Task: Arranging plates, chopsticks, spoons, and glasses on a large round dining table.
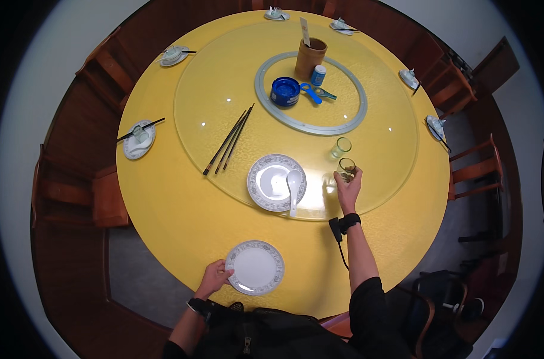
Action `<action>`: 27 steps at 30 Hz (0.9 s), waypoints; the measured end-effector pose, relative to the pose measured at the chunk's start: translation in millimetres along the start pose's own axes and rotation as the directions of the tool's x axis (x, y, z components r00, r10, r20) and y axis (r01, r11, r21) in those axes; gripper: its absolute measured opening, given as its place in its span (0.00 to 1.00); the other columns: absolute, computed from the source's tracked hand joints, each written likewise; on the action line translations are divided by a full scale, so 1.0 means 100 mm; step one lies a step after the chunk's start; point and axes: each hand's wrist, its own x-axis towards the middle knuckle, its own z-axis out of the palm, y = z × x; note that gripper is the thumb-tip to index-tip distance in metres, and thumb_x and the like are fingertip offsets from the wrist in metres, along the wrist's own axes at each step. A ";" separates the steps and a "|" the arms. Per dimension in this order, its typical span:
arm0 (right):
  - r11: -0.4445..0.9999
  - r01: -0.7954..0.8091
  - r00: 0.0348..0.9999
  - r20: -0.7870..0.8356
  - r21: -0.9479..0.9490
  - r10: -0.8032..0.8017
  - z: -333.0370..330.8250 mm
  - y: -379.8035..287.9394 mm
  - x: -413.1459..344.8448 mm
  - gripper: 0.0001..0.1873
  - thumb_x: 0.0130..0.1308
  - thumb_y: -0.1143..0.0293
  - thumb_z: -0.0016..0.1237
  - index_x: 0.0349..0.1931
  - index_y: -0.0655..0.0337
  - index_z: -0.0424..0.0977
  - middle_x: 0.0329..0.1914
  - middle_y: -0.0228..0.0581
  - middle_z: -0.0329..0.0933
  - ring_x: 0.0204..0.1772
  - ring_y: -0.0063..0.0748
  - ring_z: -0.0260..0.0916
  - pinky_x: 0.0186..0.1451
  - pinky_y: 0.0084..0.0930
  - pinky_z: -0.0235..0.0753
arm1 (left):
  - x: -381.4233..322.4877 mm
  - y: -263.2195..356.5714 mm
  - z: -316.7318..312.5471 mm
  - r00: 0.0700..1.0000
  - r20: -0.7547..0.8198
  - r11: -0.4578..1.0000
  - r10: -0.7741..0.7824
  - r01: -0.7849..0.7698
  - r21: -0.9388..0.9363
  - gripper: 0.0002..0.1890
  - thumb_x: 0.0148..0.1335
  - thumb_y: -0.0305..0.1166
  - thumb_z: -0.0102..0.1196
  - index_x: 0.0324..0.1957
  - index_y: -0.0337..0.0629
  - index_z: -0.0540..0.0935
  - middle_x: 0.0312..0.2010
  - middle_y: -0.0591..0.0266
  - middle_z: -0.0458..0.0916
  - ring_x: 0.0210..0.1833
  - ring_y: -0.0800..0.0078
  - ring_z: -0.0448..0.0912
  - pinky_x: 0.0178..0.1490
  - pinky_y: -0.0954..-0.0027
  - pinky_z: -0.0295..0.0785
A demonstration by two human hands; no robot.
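Observation:
My left hand (216,278) grips the left rim of a white plate with a grey patterned border (255,268) at the near table edge. Out on the glass turntable, my right hand (349,186) has its fingers around a clear drinking glass (346,167). A second glass (340,147) stands just beyond it. Left of that hand, a patterned plate (263,197) on the turntable's near edge carries a white spoon (293,188). Several dark chopsticks (229,141) lie farther left on the turntable.
The round yellow table (164,188) bears a glass turntable (384,148) with a grey ring (362,110). Inside it are a brown cylindrical container (310,58), blue ashtray (285,92), small blue container (318,76) and bottle openers (311,93). Place settings line the rim; wooden chairs (110,197) surround the table.

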 end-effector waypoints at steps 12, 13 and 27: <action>0.943 0.112 0.981 -0.118 -0.313 -0.155 0.16 0.14 0.10 0.27 0.51 0.65 0.65 0.45 0.68 0.67 0.43 0.53 0.75 0.48 0.52 0.72 0.53 0.39 0.68 | 0.03 0.55 -0.05 0.988 -0.116 0.989 0.107 -0.117 -0.090 0.11 0.65 0.26 0.53 0.45 0.29 0.71 0.36 0.53 0.82 0.35 0.72 0.82 0.35 0.72 0.83; 0.952 0.079 0.987 -0.114 -0.295 -0.117 0.16 0.13 0.10 0.27 0.51 0.63 0.65 0.45 0.68 0.67 0.43 0.51 0.75 0.48 0.51 0.71 0.53 0.40 0.67 | 0.06 0.61 -0.06 0.982 -0.152 0.986 0.115 -0.132 -0.105 0.11 0.65 0.26 0.53 0.46 0.29 0.71 0.36 0.53 0.82 0.35 0.72 0.83 0.35 0.72 0.83; 0.844 -0.077 0.989 -0.150 -0.531 -0.004 0.02 0.09 0.13 0.32 0.50 0.56 0.66 0.49 0.66 0.67 0.45 0.52 0.76 0.50 0.52 0.73 0.56 0.40 0.68 | 0.83 1.28 0.14 0.964 -0.189 0.944 0.186 -0.229 -0.239 0.14 0.67 0.28 0.53 0.48 0.31 0.68 0.37 0.51 0.82 0.34 0.70 0.84 0.35 0.73 0.83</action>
